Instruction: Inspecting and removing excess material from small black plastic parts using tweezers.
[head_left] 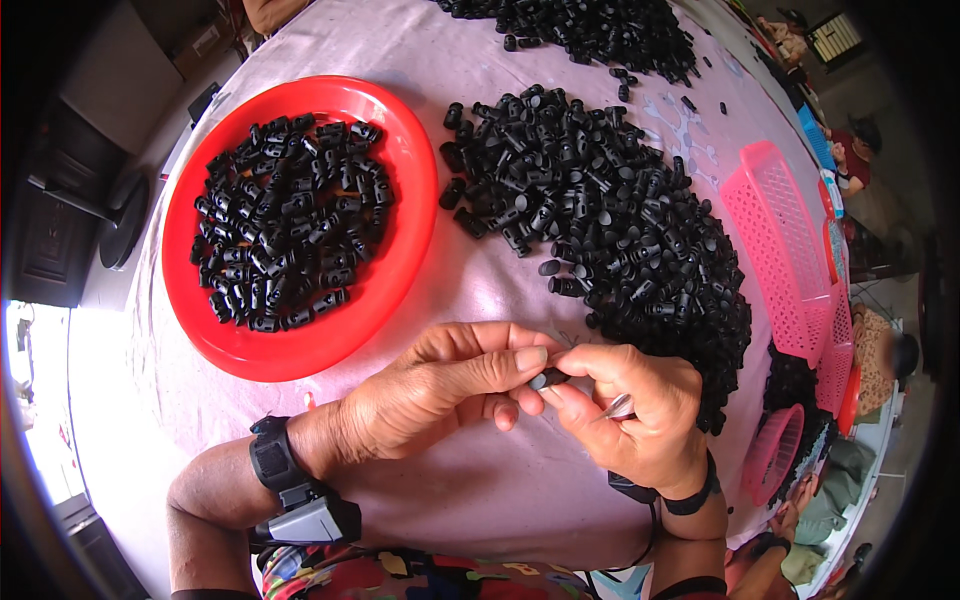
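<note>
"Where is the small black piece (545,379), and how do you have it?"

"Just below the middle of the frame, at my fingertips. My left hand (430,385) pinches it, thumb over it, fingers curled behind. My right hand (645,410) is closed as well, its thumb and forefinger meeting the piece from the other side. I suppose two hands steady something this small better than one."

"And that silvery metal thing (619,406)?"

"It's tucked in my right grip, beside the thumb. Only its bright end shows, so I can't tell what it is. Held there, I'd say, it leaves my fingertips free."

"Why does the red tray (422,215) sit at the left of the frame?"

"It has its own batch of black barrel-shaped pieces (290,220). I judge the raised rim keeps them from rolling off and mixing with the loose heap (600,210)."

"That heap comes close to you."

"It spreads over the pink cloth (440,500) from the upper middle down to the right, ending near my right hand. That probably saves stretching."

"And the pink basket (785,240)?"

"Beyond the heap, toward the right edge, clear of my elbows, which seems sensible."
</note>
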